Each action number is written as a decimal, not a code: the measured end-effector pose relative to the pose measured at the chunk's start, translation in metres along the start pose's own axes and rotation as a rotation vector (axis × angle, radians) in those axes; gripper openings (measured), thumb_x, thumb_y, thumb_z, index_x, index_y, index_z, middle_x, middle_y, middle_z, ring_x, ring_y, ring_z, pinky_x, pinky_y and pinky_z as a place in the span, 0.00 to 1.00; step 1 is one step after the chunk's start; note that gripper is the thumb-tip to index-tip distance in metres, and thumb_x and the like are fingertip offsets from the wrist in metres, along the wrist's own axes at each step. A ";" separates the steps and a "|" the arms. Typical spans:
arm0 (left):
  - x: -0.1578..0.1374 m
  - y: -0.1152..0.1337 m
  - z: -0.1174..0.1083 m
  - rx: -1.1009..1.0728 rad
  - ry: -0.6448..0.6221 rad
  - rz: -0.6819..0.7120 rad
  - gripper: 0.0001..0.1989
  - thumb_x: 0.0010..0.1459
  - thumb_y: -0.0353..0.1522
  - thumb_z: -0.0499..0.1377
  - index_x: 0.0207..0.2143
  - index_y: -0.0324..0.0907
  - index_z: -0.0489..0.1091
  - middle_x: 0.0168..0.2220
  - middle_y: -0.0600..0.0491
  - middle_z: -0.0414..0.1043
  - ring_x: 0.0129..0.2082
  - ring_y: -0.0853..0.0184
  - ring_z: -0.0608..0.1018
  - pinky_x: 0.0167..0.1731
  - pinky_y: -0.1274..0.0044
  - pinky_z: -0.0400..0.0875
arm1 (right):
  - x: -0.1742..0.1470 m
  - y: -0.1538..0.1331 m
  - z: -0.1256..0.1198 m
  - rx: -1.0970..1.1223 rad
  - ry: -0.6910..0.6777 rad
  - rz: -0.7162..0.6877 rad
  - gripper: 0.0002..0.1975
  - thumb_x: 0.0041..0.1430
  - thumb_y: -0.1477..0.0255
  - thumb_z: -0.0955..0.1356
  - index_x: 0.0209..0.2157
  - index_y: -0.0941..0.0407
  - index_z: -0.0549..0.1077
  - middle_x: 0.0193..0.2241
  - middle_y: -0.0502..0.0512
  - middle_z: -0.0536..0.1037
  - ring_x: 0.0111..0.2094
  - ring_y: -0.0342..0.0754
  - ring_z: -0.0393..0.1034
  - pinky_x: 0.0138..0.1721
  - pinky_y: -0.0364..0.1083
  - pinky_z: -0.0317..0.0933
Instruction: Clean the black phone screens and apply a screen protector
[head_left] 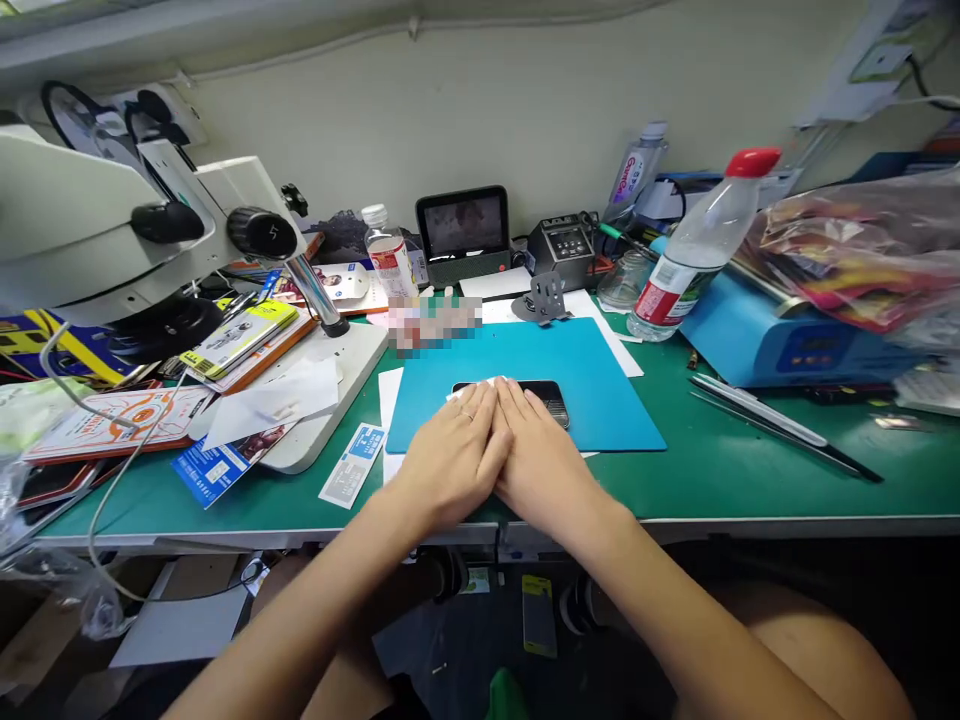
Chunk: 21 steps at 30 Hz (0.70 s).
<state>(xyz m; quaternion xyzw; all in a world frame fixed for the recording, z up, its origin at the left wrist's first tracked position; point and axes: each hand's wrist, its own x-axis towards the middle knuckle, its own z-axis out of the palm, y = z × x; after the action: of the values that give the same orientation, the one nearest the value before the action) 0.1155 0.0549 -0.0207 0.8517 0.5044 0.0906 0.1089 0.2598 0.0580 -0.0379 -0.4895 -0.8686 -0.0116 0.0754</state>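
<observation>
A dark-faced phone (555, 400) lies flat on the blue mat (615, 410), largely covered by my two hands. My left hand (454, 440) presses down over its left part, and a bit of white wipe (454, 395) shows at the fingertips. Angled in against it, my right hand (536, 445) presses on the middle of the phone with straight fingers held together. The thumbs meet between the hands. Most of the wipe is hidden beneath the fingers, so its full shape cannot be made out.
A microscope (255, 230) stands at left, near a grey-and-blue card (352, 465). Tweezers (780, 420) lie at right beside a blue machine (772, 330) and a red-capped bottle (694, 250). Behind the mat are a small screen (463, 228) and a black soldering station (564, 247).
</observation>
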 end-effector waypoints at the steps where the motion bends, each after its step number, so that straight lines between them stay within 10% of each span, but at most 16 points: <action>1: 0.000 0.007 0.004 -0.003 0.006 0.009 0.33 0.73 0.42 0.37 0.71 0.30 0.48 0.73 0.40 0.47 0.73 0.58 0.53 0.72 0.62 0.49 | -0.006 0.002 0.001 -0.010 0.020 0.000 0.36 0.66 0.70 0.61 0.70 0.72 0.53 0.70 0.75 0.51 0.72 0.64 0.45 0.70 0.60 0.49; 21: 0.042 0.061 0.019 0.059 0.163 -0.001 0.34 0.73 0.43 0.36 0.67 0.26 0.57 0.67 0.34 0.62 0.68 0.50 0.66 0.67 0.56 0.58 | -0.028 0.051 -0.009 -0.006 0.016 0.014 0.40 0.66 0.71 0.61 0.74 0.63 0.41 0.70 0.70 0.52 0.71 0.60 0.49 0.69 0.61 0.51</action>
<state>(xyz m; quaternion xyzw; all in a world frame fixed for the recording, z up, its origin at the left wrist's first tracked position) 0.1916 0.0613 -0.0203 0.8442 0.5144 0.1445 0.0426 0.3183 0.0598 -0.0357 -0.4958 -0.8645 -0.0176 0.0808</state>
